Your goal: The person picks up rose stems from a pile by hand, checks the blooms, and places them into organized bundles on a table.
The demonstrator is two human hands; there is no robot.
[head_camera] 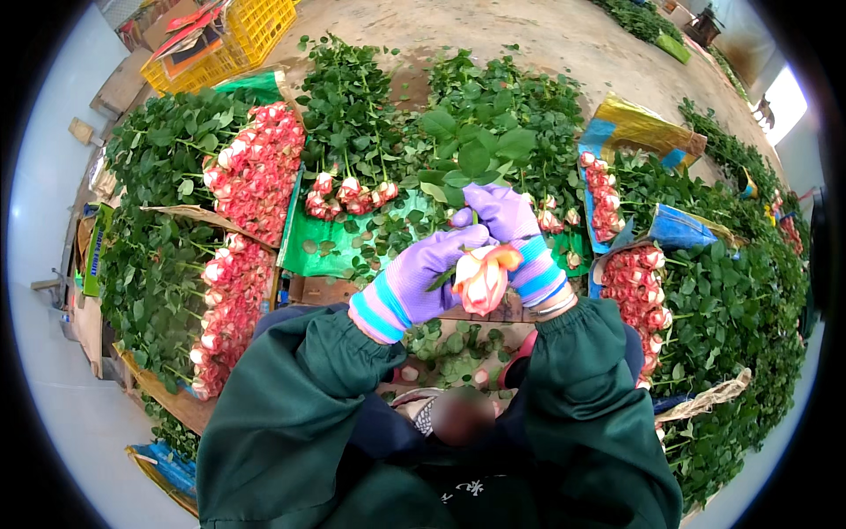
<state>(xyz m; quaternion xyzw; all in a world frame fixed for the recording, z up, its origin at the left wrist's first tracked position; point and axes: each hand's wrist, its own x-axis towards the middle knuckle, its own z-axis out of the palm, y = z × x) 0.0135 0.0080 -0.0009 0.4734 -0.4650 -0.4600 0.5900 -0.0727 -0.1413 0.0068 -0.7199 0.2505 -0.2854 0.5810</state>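
A pale pink-and-cream rose [481, 281] points toward me, its bloom just below my gloved fingers. My left hand [429, 268], in a purple knit glove with blue bands, closes around the stem close behind the bloom. Further along the same stem is my right hand [505, 215], gloved alike, its fingers curled in. The rose's green leaves [474, 155] spread out beyond the right hand. Fingers cover most of the stem between them. Beneath lies a green plastic sheet [324, 244] strewn with loose leaves, with a few cut roses [350, 195] at its far left.
Stacked red-and-white rose heads [258, 172] fill the left side, with more roses [634, 297] on the right, split by wrapped dividers [681, 225]. Another leafy bunch [509, 92] lies ahead. A yellow plastic crate [258, 33] stands back left. Fallen leaves [453, 344] litter the floor between my feet.
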